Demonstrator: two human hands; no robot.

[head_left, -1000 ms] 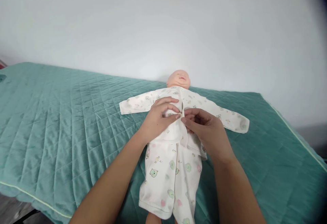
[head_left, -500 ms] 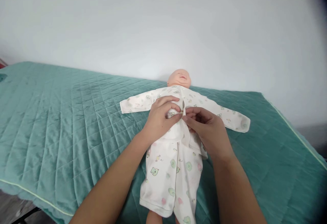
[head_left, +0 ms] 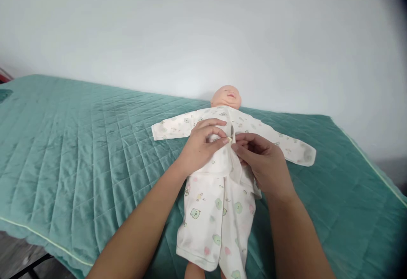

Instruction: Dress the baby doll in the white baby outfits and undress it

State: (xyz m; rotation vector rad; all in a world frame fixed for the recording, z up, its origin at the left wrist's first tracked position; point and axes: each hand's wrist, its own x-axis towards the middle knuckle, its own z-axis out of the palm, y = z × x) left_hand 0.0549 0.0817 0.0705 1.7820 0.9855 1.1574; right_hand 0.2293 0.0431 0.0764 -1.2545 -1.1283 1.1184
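Observation:
A baby doll (head_left: 226, 96) lies on its back, dressed in a white printed jacket (head_left: 211, 166) and matching pants (head_left: 203, 224). The jacket's sleeves are spread out to both sides. At the chest, my left hand (head_left: 205, 141) pinches the jacket's front edge, thumb and forefinger at a small yellowish button (head_left: 229, 140). My right hand (head_left: 262, 156) grips the opposite front edge just beside it, fingertips curled on the cloth. Above the button the two edges gape slightly. Below my hands the front hangs apart.
A green quilted cover (head_left: 95, 143) with pale piping lies beneath the doll. Behind it rises a plain white wall (head_left: 190, 33). At the lower left, a dark metal leg (head_left: 33, 268) shows beside the grey floor.
The button now shows more at my left fingertips. My right thumb has drawn slightly away from my left one. The whole view has shifted a little.

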